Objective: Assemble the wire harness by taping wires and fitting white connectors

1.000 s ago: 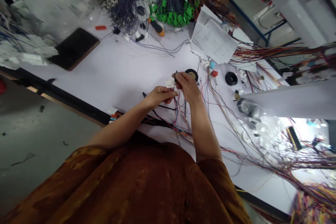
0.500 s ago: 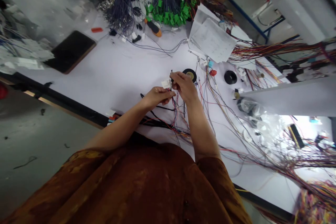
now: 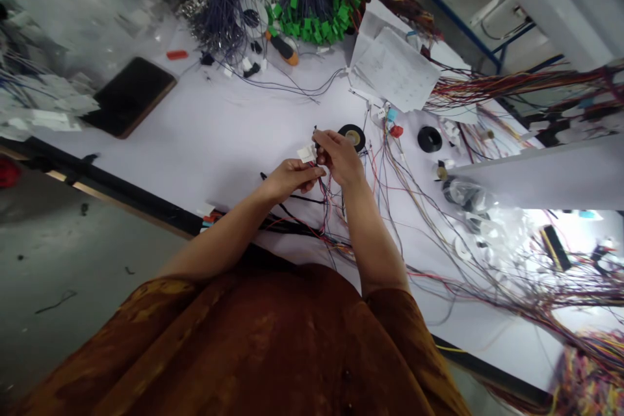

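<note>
- A small white rectangular plastic connector [image 3: 306, 153] sits just beyond the fingertips of the left hand [image 3: 292, 181], right beside the fingertips of the right hand [image 3: 338, 157].
- The left fingers [image 3: 307, 172] curl closed beneath the connector and appear to grip it; the exact contact is too small to tell.
- The right fingers [image 3: 324, 140] are clenched in a pinch on thin insulated wires [image 3: 327, 205] running into the connector, with a small dark wire end [image 3: 315, 132] poking above them.
- The wires drop in a loose red, pink and black tangle.
- A glossy black roll of tape [image 3: 353, 136] with a tan core lies just beyond the right hand.
- Further off on the smooth white table [image 3: 195, 143] lie crumpled printed papers [image 3: 394, 68] and a bundle of blue wires with green connectors [image 3: 312, 26].
</note>
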`<state>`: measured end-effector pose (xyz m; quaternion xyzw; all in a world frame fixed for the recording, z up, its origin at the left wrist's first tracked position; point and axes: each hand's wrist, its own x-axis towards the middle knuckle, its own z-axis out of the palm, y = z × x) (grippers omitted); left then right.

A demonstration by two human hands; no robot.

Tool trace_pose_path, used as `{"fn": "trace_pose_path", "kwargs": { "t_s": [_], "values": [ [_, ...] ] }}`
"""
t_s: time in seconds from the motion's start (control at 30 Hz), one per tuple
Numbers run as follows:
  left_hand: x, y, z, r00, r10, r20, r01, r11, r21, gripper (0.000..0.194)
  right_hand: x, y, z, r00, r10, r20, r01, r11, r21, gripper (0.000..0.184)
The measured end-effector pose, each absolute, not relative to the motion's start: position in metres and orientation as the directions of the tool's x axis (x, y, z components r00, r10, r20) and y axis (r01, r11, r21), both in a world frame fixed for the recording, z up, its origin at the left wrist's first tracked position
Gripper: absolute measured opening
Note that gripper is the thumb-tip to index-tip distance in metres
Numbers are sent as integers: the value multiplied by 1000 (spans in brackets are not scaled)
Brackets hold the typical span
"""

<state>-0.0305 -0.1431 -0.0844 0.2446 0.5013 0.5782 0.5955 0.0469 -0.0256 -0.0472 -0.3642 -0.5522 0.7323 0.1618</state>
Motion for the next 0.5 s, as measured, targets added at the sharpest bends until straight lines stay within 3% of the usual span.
{"fn": "trace_pose_path", "kwargs": {
  "t_s": [0.13, 0.23, 0.37, 0.5],
  "values": [
    [-31, -143, -85, -183, 933, -311, -462, 197, 865, 34, 61, -27, -42, -687, 657, -309, 175, -263, -949, 34],
    [-32, -143, -86, -203, 922, -329, -461, 206, 863, 36, 91, -40, -39, -724, 652, -225, 275, -27, -961, 28],
    [-33, -144, -84, -188, 919, -346, -448, 233, 863, 33, 122, -66, -42, -800, 573, -176, 394, 282, -875, 23],
    [-33, -147, -75, -140, 944, -300, -421, 218, 880, 25, 125, -78, -49, -800, 595, -74, 341, 351, -872, 26]
  ]
}}
